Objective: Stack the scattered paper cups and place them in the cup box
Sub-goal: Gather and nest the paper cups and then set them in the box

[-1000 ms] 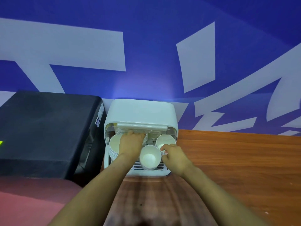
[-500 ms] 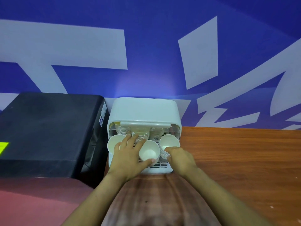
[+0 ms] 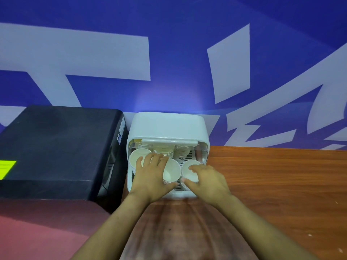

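Cup box [image 3: 168, 126], front open: middle cup stack [image 3: 171, 172] is grasped by left hand [image 3: 150, 177], right cup stack [image 3: 189, 170] by right hand [image 3: 206, 180]. Risk: stacks tipped or rims crushed if pushed unevenly.

View: one head-worn wide-angle camera; no second view shares the scene.
Position: above and behind both forearms.
Facing: forward and down, past the left hand [image 3: 150, 177] and right hand [image 3: 206, 182].
Nearness: hands fairly close, at centre frame.
Beyond hands: blue wall [image 3: 178, 72] fills upper frame.
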Demonstrator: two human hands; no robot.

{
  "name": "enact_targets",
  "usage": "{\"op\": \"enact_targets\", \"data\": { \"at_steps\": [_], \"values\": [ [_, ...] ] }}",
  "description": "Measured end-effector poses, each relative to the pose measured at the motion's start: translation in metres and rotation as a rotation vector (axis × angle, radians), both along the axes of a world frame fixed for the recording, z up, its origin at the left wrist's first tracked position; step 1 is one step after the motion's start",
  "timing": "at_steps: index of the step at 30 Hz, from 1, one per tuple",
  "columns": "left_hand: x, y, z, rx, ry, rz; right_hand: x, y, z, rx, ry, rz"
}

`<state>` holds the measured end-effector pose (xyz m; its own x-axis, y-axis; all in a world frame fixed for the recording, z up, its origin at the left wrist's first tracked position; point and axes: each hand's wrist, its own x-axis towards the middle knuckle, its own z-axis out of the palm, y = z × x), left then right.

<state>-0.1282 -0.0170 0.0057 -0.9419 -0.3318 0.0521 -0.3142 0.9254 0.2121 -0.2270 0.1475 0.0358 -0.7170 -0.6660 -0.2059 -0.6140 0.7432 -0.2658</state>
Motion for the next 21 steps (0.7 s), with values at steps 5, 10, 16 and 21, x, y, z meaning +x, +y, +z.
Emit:
{"op": "enact_targets", "data": {
  "at_steps": [5, 10, 16, 21],
  "values": [
    [-0.005, -0.001, 0.007, 0.032, -0.098, 0.032, 0.002, -0.018, -0.001, -0.078, 0.12, 0.105],
    [-0.022, -0.007, 0.009, -0.048, -0.154, 0.025, -0.011, -0.042, -0.014, -0.04, 0.067, 0.106],
    [-0.035, -0.013, 0.008, -0.097, -0.209, 0.014, -0.023, -0.06, -0.015, -0.003, -0.098, -0.001],
    [-0.035, -0.011, 0.007, -0.091, -0.157, -0.052, -0.025, -0.06, -0.021, -0.016, -0.128, -0.04]
  ]
}}
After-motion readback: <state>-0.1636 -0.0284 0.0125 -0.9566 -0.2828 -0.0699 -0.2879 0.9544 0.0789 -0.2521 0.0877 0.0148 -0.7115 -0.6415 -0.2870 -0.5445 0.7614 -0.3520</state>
